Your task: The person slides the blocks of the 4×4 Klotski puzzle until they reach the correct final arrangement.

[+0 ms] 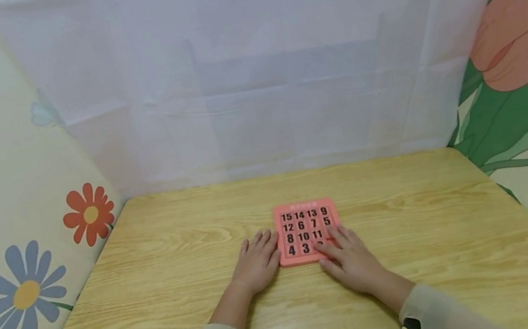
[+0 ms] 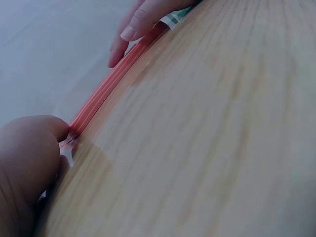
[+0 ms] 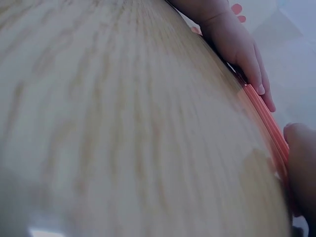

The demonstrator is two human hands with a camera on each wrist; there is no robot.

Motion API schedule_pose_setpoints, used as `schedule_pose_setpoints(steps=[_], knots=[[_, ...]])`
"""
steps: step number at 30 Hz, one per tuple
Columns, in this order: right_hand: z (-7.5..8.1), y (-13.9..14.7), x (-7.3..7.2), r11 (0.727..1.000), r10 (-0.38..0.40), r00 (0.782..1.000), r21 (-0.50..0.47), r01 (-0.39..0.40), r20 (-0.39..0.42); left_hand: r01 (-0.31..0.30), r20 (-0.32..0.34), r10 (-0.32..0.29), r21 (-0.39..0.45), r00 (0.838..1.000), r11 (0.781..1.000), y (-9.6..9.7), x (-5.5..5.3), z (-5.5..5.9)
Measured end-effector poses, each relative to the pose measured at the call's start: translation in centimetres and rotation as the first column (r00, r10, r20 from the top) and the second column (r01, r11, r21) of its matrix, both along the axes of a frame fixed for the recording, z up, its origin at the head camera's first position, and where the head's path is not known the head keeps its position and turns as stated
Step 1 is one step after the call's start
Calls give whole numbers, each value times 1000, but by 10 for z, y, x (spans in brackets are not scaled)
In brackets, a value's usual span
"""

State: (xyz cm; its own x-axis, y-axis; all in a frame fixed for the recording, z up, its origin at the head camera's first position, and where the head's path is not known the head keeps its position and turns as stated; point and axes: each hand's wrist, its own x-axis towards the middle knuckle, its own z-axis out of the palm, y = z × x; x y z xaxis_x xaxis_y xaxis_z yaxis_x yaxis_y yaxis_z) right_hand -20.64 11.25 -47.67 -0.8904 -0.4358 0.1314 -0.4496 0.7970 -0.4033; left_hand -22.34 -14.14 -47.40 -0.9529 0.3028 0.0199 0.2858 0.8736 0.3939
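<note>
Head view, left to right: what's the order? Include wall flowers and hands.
Blue flower → red flower → left hand → pink number puzzle → right hand → upper pink tulip.

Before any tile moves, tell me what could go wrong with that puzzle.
The right hand partly covers the lower-right corner of the puzzle, so numbers there could be misread. The left hand is at the left edge; neither hand braces the far edge, so a forward push might slide it across the table.
</note>
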Motion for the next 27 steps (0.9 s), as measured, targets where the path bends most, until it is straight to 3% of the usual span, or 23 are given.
schedule_pose_setpoints(steps=[18,27], knots=[[-4,25,-1,998,-55,998,-21,54,-19,3,-38,-3,4,999,1000,0,-4,-4],[0,15,-2,999,-26,999,-30,25,-22,7,-27,-7,13,1000,1000,1,-1,-1]])
